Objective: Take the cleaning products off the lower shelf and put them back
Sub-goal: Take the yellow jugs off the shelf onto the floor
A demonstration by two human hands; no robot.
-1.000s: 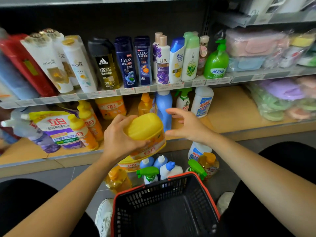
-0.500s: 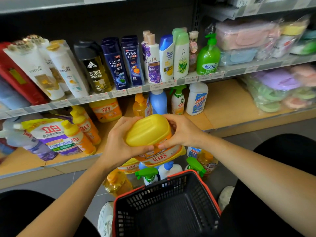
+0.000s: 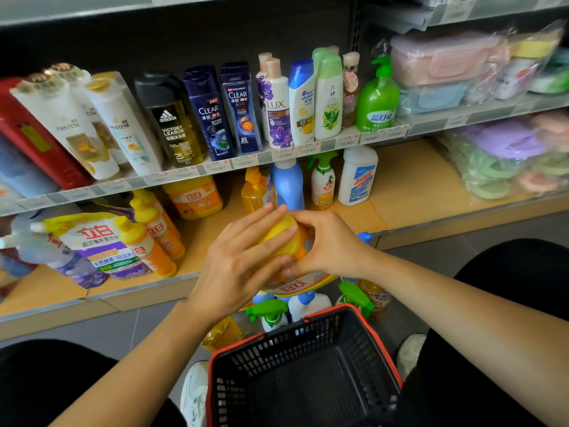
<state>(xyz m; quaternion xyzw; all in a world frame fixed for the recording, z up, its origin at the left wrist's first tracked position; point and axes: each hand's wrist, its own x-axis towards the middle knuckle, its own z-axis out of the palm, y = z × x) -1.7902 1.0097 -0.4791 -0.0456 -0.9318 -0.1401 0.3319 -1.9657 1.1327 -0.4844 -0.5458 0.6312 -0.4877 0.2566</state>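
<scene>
A big yellow detergent jug (image 3: 281,238) with an orange label is held at the front edge of the lower shelf (image 3: 409,192). My left hand (image 3: 237,263) wraps its left side and my right hand (image 3: 326,241) grips its right side and top. On the lower shelf behind stand an orange jug (image 3: 194,197), a blue bottle (image 3: 289,184), a spray bottle (image 3: 323,183) and a white bottle (image 3: 357,177). To the left lie a refill pouch (image 3: 92,245) and orange bottles (image 3: 154,235). On the floor below stand several bottles (image 3: 304,305).
A black basket with a red rim (image 3: 308,374) sits between my knees, nothing visible inside. The upper shelf carries shampoo bottles (image 3: 209,112) and a green pump bottle (image 3: 377,100). Bagged plastic goods (image 3: 498,161) fill the right of the shelves.
My right hand has closed onto the yellow jug, joining the left. Both hands have carried the jug forward to the lower shelf's edge.
</scene>
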